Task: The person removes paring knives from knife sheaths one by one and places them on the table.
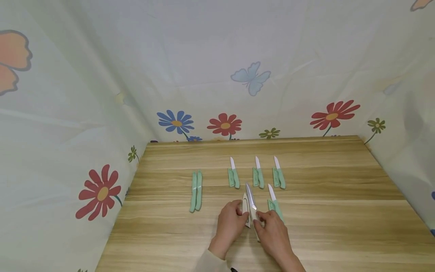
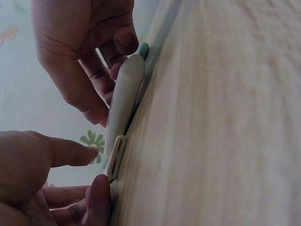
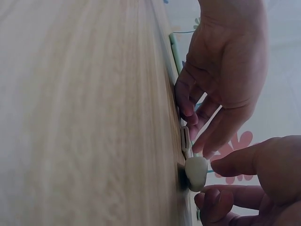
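A larger knife with a cream handle (image 2: 124,89) and a bare steel blade (image 1: 250,195) lies on the wooden table, its tip pointing away from me. My right hand (image 1: 274,231) holds the handle between thumb and fingers. Just left of the knife is its cream sheath (image 1: 245,204), with a slot along it; my left hand (image 1: 230,223) pinches this between thumb and fingers. Sheath and knife lie side by side, nearly parallel. Close beyond my right hand sits a small green-handled knife (image 1: 273,193) with its green sheath (image 1: 270,205) alongside, partly covered by the hand.
Farther back, three small knives with white blades and green handles (image 1: 236,179) (image 1: 261,179) (image 1: 281,179) stand in a row, each beside a green sheath. Two green knives (image 1: 194,192) (image 1: 199,191) lie together at left. Printed fabric walls (image 1: 204,75) border the table (image 1: 156,234).
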The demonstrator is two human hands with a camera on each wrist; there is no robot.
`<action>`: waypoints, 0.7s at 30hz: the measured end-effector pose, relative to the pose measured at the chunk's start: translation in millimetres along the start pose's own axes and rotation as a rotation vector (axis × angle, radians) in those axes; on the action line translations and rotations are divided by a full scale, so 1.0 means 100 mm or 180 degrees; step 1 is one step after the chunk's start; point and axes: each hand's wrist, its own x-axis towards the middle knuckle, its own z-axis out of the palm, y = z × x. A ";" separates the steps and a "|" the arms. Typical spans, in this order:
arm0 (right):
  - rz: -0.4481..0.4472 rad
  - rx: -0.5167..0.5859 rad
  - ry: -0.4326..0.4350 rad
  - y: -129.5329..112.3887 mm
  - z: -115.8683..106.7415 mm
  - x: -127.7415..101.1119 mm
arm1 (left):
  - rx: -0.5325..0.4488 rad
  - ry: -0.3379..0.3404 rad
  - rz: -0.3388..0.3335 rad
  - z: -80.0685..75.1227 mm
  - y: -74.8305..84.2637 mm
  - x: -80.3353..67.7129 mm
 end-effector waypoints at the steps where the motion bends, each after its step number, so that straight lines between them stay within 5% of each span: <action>1: 0.0016 0.0008 -0.0007 0.00 0.00 0.00 | -0.0023 -0.0006 -0.0010 -0.01 0.00 0.00; 11: 0.0032 0.0380 0.0000 -0.06 -0.02 -0.02 | -0.0442 -0.0173 -0.0094 -0.11 -0.08 -0.08; 16: 0.0122 0.1046 -0.0207 -0.16 -0.01 -0.03 | -0.0552 -0.0123 -0.0125 -0.22 -0.15 -0.13; 21: 0.0267 0.1849 -0.0719 -0.33 0.00 -0.02 | -0.0531 0.0103 -0.0144 -0.37 -0.20 -0.17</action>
